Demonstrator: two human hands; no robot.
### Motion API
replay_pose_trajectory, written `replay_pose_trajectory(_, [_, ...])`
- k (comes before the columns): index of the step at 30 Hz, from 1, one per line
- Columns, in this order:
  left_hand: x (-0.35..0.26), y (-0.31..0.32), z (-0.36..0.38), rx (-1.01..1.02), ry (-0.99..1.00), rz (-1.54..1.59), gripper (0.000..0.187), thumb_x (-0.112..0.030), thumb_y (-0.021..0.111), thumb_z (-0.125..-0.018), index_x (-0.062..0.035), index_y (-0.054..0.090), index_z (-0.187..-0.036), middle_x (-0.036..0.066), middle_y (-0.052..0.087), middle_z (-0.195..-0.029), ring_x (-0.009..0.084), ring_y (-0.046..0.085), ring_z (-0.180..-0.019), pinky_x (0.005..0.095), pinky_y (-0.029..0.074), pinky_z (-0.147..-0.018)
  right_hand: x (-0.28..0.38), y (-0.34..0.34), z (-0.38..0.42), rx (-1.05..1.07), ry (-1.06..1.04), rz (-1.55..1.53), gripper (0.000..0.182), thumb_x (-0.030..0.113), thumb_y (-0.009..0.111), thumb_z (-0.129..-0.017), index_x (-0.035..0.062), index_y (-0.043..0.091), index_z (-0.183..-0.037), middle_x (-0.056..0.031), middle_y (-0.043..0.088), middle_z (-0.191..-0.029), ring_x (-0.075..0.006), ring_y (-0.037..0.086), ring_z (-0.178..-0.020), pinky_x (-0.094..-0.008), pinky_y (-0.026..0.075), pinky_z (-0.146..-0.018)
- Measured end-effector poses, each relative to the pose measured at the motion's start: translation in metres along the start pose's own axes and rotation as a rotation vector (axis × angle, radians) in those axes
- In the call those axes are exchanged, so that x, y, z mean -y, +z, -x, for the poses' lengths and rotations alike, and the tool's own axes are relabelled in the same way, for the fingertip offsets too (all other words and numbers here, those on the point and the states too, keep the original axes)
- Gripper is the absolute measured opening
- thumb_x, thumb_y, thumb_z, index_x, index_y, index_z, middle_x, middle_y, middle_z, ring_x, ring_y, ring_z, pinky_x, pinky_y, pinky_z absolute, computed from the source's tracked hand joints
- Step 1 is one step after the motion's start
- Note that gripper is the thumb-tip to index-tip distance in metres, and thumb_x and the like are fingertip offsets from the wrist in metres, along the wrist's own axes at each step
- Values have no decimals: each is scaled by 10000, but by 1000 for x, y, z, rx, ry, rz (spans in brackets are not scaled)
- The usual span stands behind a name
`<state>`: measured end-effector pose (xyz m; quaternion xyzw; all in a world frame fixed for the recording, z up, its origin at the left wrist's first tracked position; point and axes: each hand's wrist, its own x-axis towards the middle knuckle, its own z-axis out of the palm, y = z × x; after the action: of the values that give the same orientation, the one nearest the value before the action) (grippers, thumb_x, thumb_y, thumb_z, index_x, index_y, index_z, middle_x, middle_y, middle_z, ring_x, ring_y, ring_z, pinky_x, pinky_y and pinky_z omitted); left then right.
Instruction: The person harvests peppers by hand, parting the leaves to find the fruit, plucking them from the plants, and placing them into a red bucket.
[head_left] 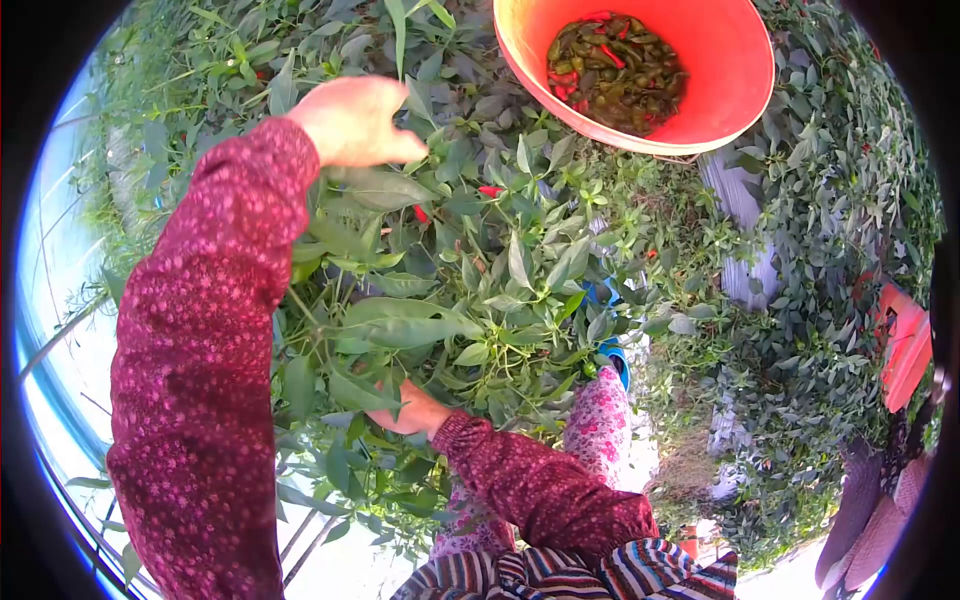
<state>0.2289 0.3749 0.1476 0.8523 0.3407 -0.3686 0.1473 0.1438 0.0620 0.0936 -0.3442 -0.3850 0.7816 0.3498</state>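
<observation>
Left grip (352, 120) hovers over pepper plants (400, 325) beside pale sheeting (62, 235).

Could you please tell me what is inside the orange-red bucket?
The bucket holds a pile of dark green chili peppers, with some red ones among them. What lies beneath the top layer cannot be seen.

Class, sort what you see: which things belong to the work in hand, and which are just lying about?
Work in hand:
left hand
right hand
leafy pepper plants
red peppers among leaves
bucket holding picked peppers

Apparently just there:
red plastic object, far right
pale strip between plants
</observation>
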Motion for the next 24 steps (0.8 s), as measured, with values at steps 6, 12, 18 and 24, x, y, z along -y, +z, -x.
replay_pose_trajectory(6, [3,33,101,119,15,-242,250,-237,614,-756,-40,607,-909,107,635,-834,285,628,-803,381,508,-710,2,-4,8,100,163,-70,239,97,536,-862,67,609,-1087,-122,596,-1015,-265,583,-861,-343,485,-757])
replay_pose_trajectory(12, [-34,57,146,-269,-74,76,475,9,576,-750,-83,494,-1209,141,581,-1034,290,597,-944,370,499,-780,-5,-9,13,58,57,-190,343,246,522,-909,145,541,-1236,-134,586,-955,-294,579,-867,-389,473,-763])
replay_pose_trajectory(18, [-6,74,151,-452,-335,853,607,124,524,-804,-103,382,-1349,33,565,-1090,108,547,-985,261,428,-886,-13,4,16,4,83,-420,318,239,509,-917,142,545,-1218,-136,597,-1079,-299,571,-968,-369,462,-829])
replay_pose_trajectory(24, [-22,109,176,-570,-236,1168,524,68,557,-792,-69,450,-1287,116,591,-1092,176,583,-976,280,438,-872,44,-44,20,58,430,-488,319,134,519,-890,79,541,-1203,-147,590,-1080,-193,566,-1002,-308,440,-875])
